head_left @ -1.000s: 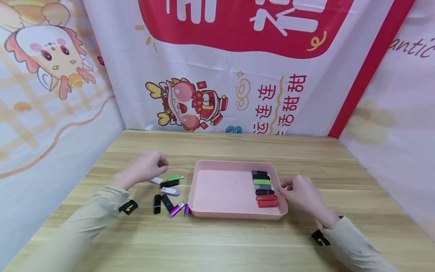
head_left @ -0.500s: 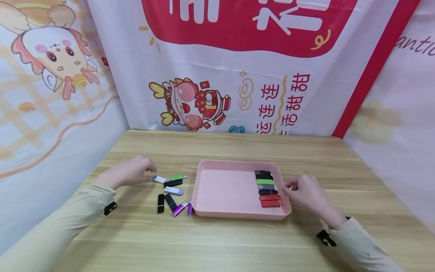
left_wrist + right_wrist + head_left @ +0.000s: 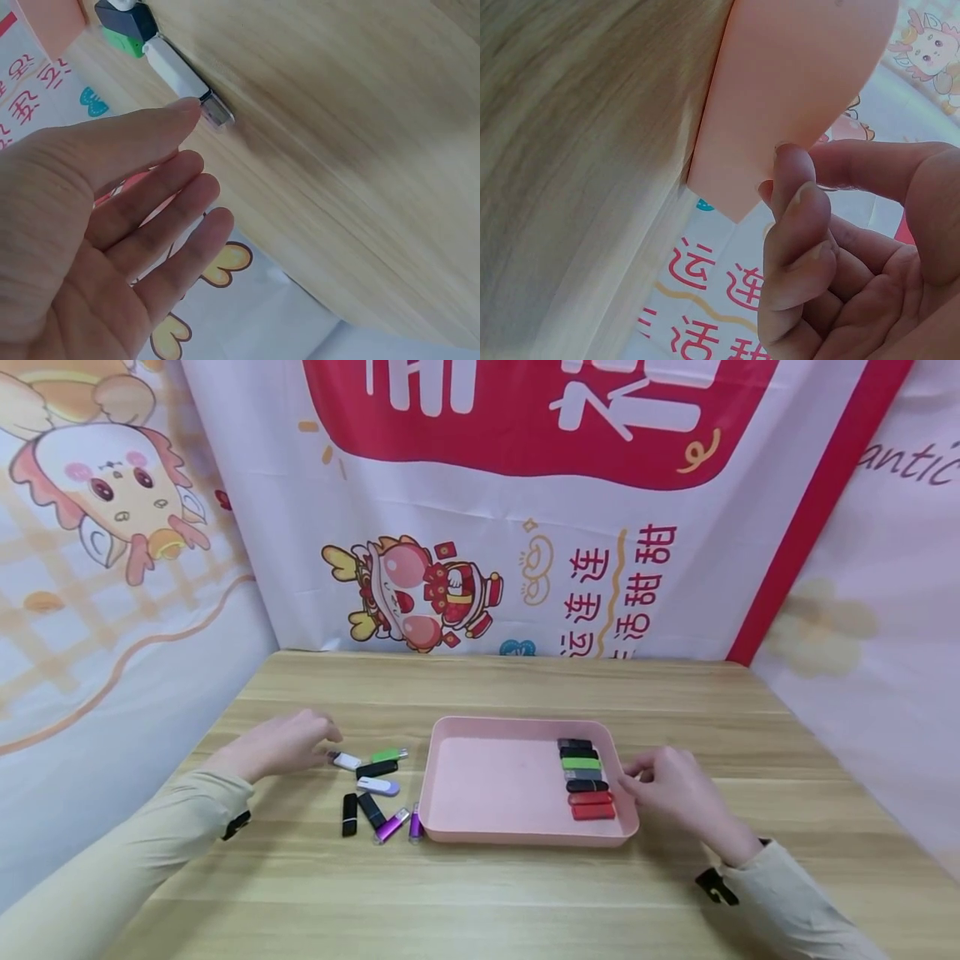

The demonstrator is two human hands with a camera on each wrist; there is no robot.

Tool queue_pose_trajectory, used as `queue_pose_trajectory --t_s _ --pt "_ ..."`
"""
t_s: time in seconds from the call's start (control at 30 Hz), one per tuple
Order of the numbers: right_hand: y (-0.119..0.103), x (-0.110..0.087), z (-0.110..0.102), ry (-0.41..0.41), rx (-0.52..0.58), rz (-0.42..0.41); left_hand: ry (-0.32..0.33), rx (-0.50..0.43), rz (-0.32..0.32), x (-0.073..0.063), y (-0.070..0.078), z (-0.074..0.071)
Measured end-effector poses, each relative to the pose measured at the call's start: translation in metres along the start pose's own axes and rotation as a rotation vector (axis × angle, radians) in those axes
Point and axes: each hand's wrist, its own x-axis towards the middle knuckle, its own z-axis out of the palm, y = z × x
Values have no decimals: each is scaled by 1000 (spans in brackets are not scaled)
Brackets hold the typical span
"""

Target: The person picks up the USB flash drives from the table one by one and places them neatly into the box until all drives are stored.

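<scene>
My left hand (image 3: pixel 281 745) is low over the table at the left, fingers loosely bent and holding nothing. Beside its fingertips lies a white USB stick (image 3: pixel 347 762); in the left wrist view the thumb overlaps the metal plug end of this stick (image 3: pixel 176 69). My right hand (image 3: pixel 671 789) pinches the right wall of a pink tray (image 3: pixel 517 839), thumb over the rim and the curled fingers (image 3: pixel 799 217) outside. Inside the tray, along its right side, several USB sticks form a column: black, green (image 3: pixel 581 763), grey and red (image 3: pixel 592 811).
Left of the tray, more USB sticks lie loose: a green one (image 3: pixel 389 755), black ones (image 3: pixel 349 814), a lilac-and-white one (image 3: pixel 378 786) and two purple ones (image 3: pixel 392 826). One purple stick lies against the tray's left wall. A printed cloth (image 3: pixel 450 493) hangs behind the wooden table.
My left hand has moved left and down from above the loose sticks to beside the white USB stick, its fingers spreading. My right hand has stayed on the tray's wall.
</scene>
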Motion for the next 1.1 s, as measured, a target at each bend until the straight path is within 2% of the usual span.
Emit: queue_pose_trajectory --t_s 0.23,0.5,0.7,1.1 --pt "1 1 1 1 -11 -9 9 26 14 2 0 6" --pt "2 0 1 13 -23 -16 -7 26 -11 4 1 9" --pt "2 -1 0 20 -33 -21 10 61 -3 7 3 11" --pt "0 -2 0 7 -17 -23 -1 76 33 10 3 14"
